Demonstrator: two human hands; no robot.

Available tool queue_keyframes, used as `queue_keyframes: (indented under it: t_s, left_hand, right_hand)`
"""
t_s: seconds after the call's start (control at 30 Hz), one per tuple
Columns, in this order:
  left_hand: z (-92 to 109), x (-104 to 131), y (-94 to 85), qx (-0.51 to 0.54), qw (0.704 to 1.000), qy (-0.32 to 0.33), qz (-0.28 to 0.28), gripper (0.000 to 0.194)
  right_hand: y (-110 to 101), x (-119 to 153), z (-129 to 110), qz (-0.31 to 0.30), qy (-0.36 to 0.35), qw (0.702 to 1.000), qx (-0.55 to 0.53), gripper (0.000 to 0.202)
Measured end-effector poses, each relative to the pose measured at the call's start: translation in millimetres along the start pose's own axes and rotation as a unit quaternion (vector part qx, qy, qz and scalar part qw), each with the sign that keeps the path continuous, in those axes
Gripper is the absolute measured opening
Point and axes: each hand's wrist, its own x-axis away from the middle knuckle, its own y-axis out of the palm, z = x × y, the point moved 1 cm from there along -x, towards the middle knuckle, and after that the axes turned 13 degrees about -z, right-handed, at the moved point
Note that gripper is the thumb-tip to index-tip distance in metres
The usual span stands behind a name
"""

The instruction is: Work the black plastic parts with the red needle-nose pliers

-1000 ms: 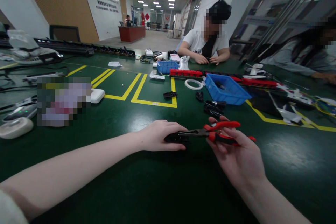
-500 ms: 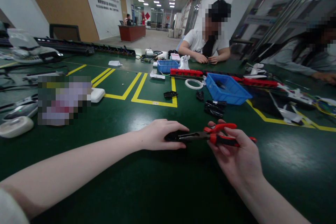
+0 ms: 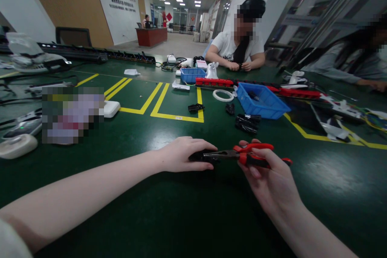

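My left hand [image 3: 186,155] grips a small black part [image 3: 198,156] between thumb and fingers, low over the green table. Its exact kind is hidden by the fingers and its dark colour. In my right hand [image 3: 272,173] are long-nose pliers [image 3: 248,155] with red and black handles. Their metal jaws point left and reach onto the black part at my left fingertips. Whether the jaws are clamped on it I cannot tell. Beyond my hands lie a bundle of shiny black pieces [image 3: 248,123] and two smaller black pieces, one of them [image 3: 196,107] inside a yellow tape outline.
A blue bin [image 3: 263,102] stands past the black bundle, with a white tape ring [image 3: 223,95] beside it. Red strips [image 3: 214,82] run behind. At left are a white case [image 3: 110,109] and a white mouse-like object [image 3: 18,146]. A co-worker [image 3: 236,50] sits opposite, another at right.
The pliers' handles look spread slightly wider, and their jaws have shifted a little left over the black part. My left hand has hardly moved.
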Motion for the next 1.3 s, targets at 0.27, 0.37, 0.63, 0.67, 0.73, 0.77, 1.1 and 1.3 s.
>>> queue_keyframes:
  t_s: [0.27,0.37,0.63,0.67,0.73,0.77,1.1,1.3]
  left_hand:
    - [2.4,-0.1,-1.3,0.007,1.0,-0.004,0.002,0.043]
    - [2.2,-0.3,-1.4,0.003,1.0,-0.006,-0.002,0.043]
    - [1.0,-0.3,-0.5,-0.006,1.0,-0.002,-0.007,0.042]
    - [1.2,-0.4,-0.6,-0.006,1.0,-0.003,-0.009,0.042]
    - [1.7,-0.3,-0.9,-0.006,1.0,-0.008,-0.011,0.042]
    - [1.8,-0.3,-1.1,-0.006,1.0,-0.009,-0.012,0.042]
    - [1.3,0.2,-1.2,0.011,1.0,-0.002,-0.004,0.043]
    - [1.1,0.2,-0.4,0.01,1.0,-0.001,-0.007,0.042]
  right_hand:
    - [1.7,1.5,-6.0,0.021,-0.007,1.0,-0.002,0.032]
    - [-0.2,1.1,-4.7,0.001,-0.008,1.0,-0.01,0.03]
    - [2.2,2.1,-0.3,0.011,-0.011,1.0,0.003,0.03]
    - [2.6,1.8,0.2,0.016,-0.01,1.0,0.006,0.029]
    - [2.6,1.0,0.9,0.021,-0.008,1.0,0.009,0.029]
    - [2.5,0.7,0.9,0.02,-0.008,1.0,0.011,0.029]
    - [3.5,3.2,-7.2,0.024,-0.015,0.999,0.02,0.031]
    - [2.2,1.3,-2.2,0.025,-0.008,1.0,0.018,0.032]
